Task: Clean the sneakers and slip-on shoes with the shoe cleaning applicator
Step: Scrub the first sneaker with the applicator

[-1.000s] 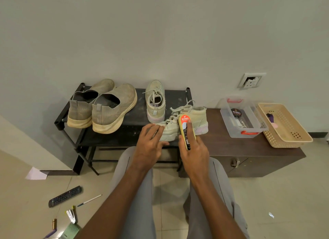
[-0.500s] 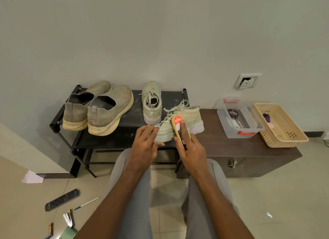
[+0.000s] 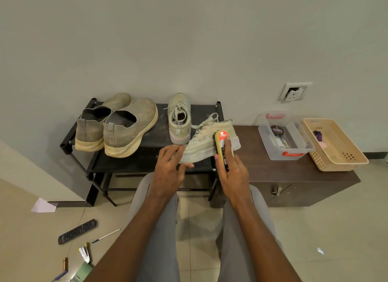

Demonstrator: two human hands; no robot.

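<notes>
Right hand (image 3: 233,170) grips applicator (image 3: 222,149) (index extended)

sneaker (image 3: 206,144): toe hidden under left hand (image 3: 170,168) | applicator (image 3: 223,150): lower part hidden in right hand (image 3: 233,172), label too blurry to read | green thing (image 3: 83,272): cut off by bottom edge

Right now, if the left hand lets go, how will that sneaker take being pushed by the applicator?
The sneaker likely slides or twists: it looks light, sits near the rack's front edge, and only the left hand steadies its toe. The loose laces look floppy and may snag. The right hand presses the applicator on its side.
</notes>
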